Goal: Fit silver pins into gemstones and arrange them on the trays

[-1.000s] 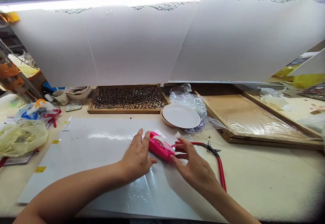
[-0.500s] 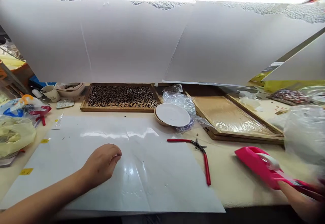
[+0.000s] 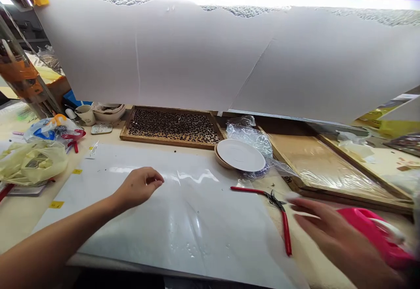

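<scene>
My left hand [image 3: 141,187] rests on a large glossy white sheet [image 3: 183,219], its fingers curled with the thumb against the fingertips; I cannot make out anything in the pinch. My right hand [image 3: 331,232] is blurred at the lower right, fingers stretched out and holding nothing. Just right of it a pink tape dispenser [image 3: 377,234] lies on the table. Red-handled snips [image 3: 285,219] lie between the sheet's right edge and my right hand.
A wooden tray of dark beads [image 3: 170,126] stands at the back, a white plate [image 3: 241,154] on crinkled plastic to its right, then plastic-covered wooden boards [image 3: 331,166]. Yellow and blue bags [image 3: 33,160] and a cup [image 3: 85,114] crowd the left. White paper hangs overhead.
The pink dispenser went from the sheet's middle to the table's right side in my right hand, which has let go and is drawing back leftward. My left hand stayed on the sheet, curled.
</scene>
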